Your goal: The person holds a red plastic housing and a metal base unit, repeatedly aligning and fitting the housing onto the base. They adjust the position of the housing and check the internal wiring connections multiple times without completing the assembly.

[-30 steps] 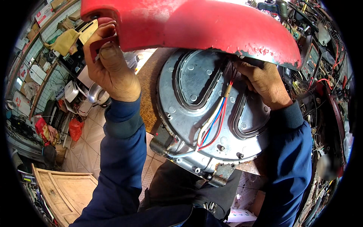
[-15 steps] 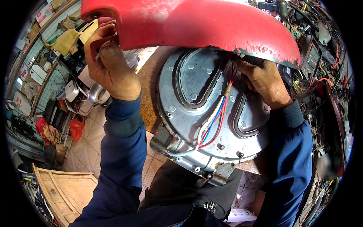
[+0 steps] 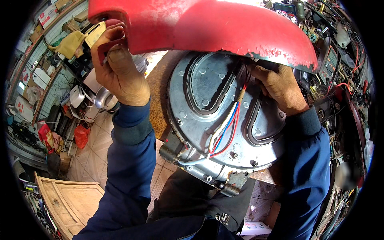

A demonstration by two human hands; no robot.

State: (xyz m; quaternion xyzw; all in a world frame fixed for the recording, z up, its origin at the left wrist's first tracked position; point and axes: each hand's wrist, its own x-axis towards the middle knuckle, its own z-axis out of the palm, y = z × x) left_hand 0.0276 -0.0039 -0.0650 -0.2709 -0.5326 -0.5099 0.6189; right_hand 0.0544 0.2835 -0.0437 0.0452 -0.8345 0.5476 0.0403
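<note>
A curved red cover [image 3: 224, 30], its paint chipped along the lower rim, is tilted up over a round grey metal plate [image 3: 200, 132]. My left hand [image 3: 122, 74] grips the cover's left end, the thumb and fingers closed round a red bracket-like tab. Under the cover's right part, my right hand [image 3: 280, 82] is closed with the thumb bent inward; the cover's rim hides its fingertips, and what they pinch cannot be made out. Close beside that hand, red, blue and white wires [image 3: 230, 124] run down across the plate, coming from a tan sleeve near the cover.
The plate rests on a rusty brown surface [image 3: 160, 116] above my lap. Cables and parts crowd a bench at the right, with a multimeter [image 3: 330, 60] among them. A wooden panel [image 3: 72, 200] stands lower left; a steel pot [image 3: 106, 98] and cluttered shelves lie farther left.
The red cover has shifted very slightly to the right and down at its left end, together with my left hand. My right hand stays nearly where it was.
</note>
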